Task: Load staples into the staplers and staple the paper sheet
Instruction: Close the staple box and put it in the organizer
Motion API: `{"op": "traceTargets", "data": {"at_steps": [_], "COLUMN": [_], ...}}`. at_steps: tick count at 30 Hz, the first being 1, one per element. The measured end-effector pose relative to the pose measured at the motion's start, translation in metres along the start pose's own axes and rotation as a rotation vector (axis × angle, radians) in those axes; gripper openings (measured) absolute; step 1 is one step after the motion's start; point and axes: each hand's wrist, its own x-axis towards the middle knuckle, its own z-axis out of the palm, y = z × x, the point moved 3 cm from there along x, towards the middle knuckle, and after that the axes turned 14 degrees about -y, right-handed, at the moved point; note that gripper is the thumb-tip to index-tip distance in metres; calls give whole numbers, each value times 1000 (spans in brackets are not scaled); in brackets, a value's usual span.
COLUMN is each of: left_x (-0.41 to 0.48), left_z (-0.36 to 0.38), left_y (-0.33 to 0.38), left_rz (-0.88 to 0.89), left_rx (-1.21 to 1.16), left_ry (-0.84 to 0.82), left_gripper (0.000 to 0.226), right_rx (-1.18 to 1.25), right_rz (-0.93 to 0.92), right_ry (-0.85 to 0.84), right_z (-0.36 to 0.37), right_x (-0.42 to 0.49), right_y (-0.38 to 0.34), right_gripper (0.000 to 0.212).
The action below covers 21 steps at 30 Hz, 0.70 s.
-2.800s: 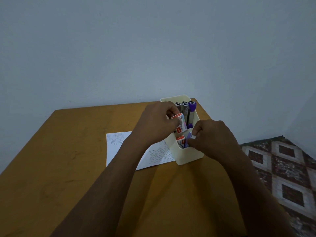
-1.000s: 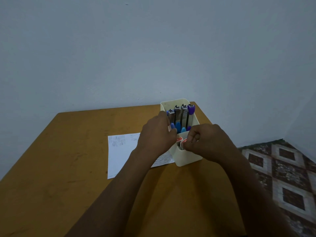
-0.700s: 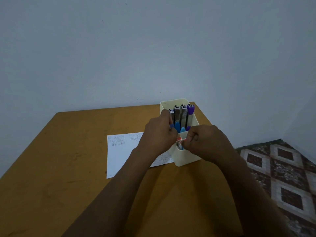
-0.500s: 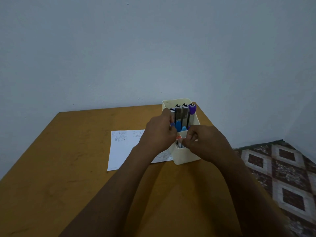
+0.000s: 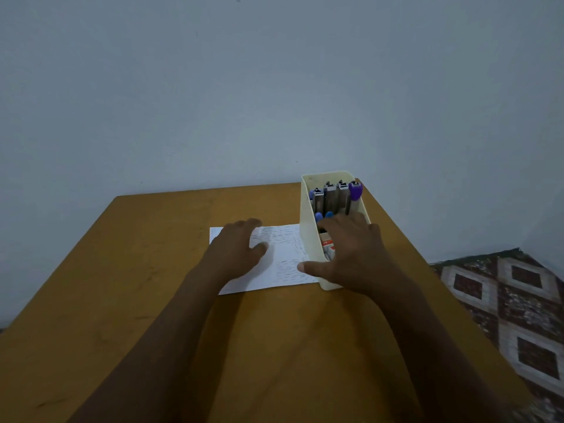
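A cream plastic bin (image 5: 308, 221) stands on the wooden table (image 5: 122, 285) near its far right corner. Several staplers (image 5: 334, 195) stand upright in its back half, blue and purple ends showing. Red and white staple boxes (image 5: 327, 244) lie in its front compartment. A printed paper sheet (image 5: 282, 257) lies flat to the left of the bin. My left hand (image 5: 236, 250) rests flat on the sheet with fingers spread. My right hand (image 5: 351, 254) hovers over the front of the bin, fingers straight, thumb out over the sheet, holding nothing.
A pale wall runs right behind the table's far edge. The table's right edge drops to a patterned tiled floor (image 5: 518, 300). Bare wood spreads left of the sheet and across the near half under my forearms.
Both hands have let go of the staple boxes in the bin. My left hand moved left onto the paper sheet. My right hand opened and spread above the bin's front.
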Motion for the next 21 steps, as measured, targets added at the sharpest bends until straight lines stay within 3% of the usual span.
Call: {"op": "traceTargets", "data": {"at_steps": [3,5,8,10,21], "left_x": [-3,-5,-10,-10,-16], "left_z": [10,15,17,19,25], "left_y": [-14,-17,-16,-19,-29], "left_rz": [26,48,76,83,100], "left_rx": [103,159,199,225,271], "left_ry": [-70,-103,-96,-81,-59], "left_gripper": [55,57,79,87,81], "right_rx": [-79,-91,-110,-119,-106], "right_rz": [61,60,47,60,104], "right_ry": [41,196,429,440,427], "right_z": [6,9,14,17,17], "right_x": [6,8,8,10,20], "right_y": [-3,-7,-9,-11,-17], "right_gripper": [55,39,29,28,28]}}
